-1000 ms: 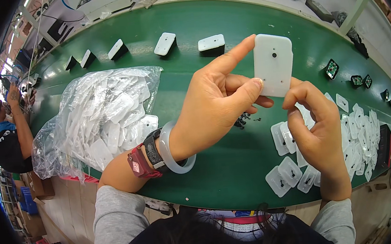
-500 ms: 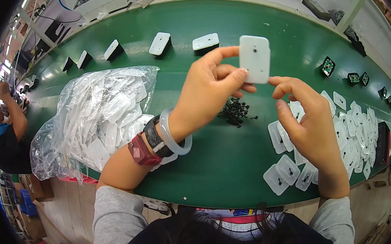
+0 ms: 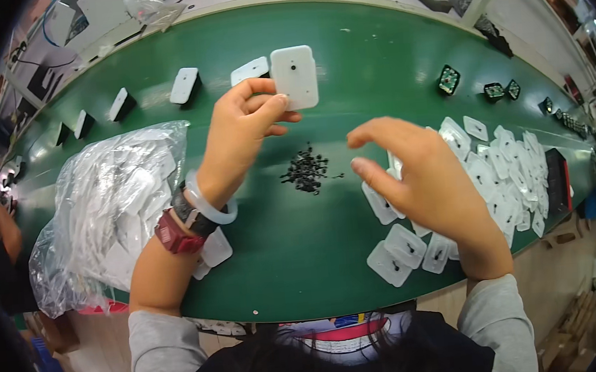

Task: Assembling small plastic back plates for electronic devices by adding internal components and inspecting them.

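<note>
My left hand (image 3: 244, 137) is raised over the green surface (image 3: 371, 52), forearm coming up from the lower edge with the wrist bent slightly back. Its fingers (image 3: 263, 107) are pinching a white plate (image 3: 295, 77) by its near left edge, thumb on the side facing me, the other fingers curled behind. The plate stands upright, a small dark hole near its top, held above the surface and beyond my fingertips. On that wrist sit a pale bangle (image 3: 208, 206), a dark band and a red band (image 3: 173, 236).

My right hand (image 3: 421, 179) hovers lower and to the right, holding nothing. Its fingers (image 3: 378, 131) are loosely spread and curved, pointing left, with the thumb tucked below them. The two hands are apart, not touching.

Between my hands, just left of my right fingertips, lies a small heap of black screws (image 3: 306, 171) on the surface. Under and right of my right hand is a spread of white covers (image 3: 503, 182), lying flat and partly overlapping. Left of my left forearm a clear bag (image 3: 111, 202) full of white parts rests at the near edge. Beyond my left fingers, more white units (image 3: 184, 85) stand in a row along the surface.
</note>
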The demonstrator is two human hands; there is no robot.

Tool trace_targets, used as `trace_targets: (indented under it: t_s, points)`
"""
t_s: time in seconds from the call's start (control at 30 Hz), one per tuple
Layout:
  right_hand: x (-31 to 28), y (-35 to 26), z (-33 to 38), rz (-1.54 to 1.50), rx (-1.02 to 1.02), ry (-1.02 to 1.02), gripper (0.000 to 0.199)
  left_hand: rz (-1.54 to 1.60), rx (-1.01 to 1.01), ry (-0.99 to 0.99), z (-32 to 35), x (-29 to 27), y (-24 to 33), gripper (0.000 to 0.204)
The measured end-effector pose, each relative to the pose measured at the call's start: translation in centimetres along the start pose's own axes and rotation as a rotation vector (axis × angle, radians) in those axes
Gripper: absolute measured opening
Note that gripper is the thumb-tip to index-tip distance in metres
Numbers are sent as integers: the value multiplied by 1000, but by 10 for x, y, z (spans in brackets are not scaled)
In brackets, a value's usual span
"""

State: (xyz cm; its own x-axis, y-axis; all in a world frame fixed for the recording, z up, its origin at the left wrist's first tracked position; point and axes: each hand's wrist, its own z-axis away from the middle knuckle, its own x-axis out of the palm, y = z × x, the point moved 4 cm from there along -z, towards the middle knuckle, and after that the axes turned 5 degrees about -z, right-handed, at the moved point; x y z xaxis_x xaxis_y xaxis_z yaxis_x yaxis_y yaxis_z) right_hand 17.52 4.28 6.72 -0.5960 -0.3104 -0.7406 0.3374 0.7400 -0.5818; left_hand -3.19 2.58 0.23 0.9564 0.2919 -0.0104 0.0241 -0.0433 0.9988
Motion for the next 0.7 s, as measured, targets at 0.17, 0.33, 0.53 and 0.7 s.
trace_targets:
  t_s: [0.17, 0.33, 0.53, 0.7]
  points:
    - [-63, 101, -36, 399, 131, 164, 47, 41, 1, -21, 0, 10, 7, 23]
    - [-116, 330, -32, 545, 230, 59, 75, 113, -8, -85, 3, 14, 11, 22]
    - [-86, 286, -36, 508, 611, -52, 75, 110, -43, -145, 11, 13, 12, 19]
    - [-63, 216, -39, 296, 318, 117, 71, 145, -42, -171, 14, 22, 18, 16]
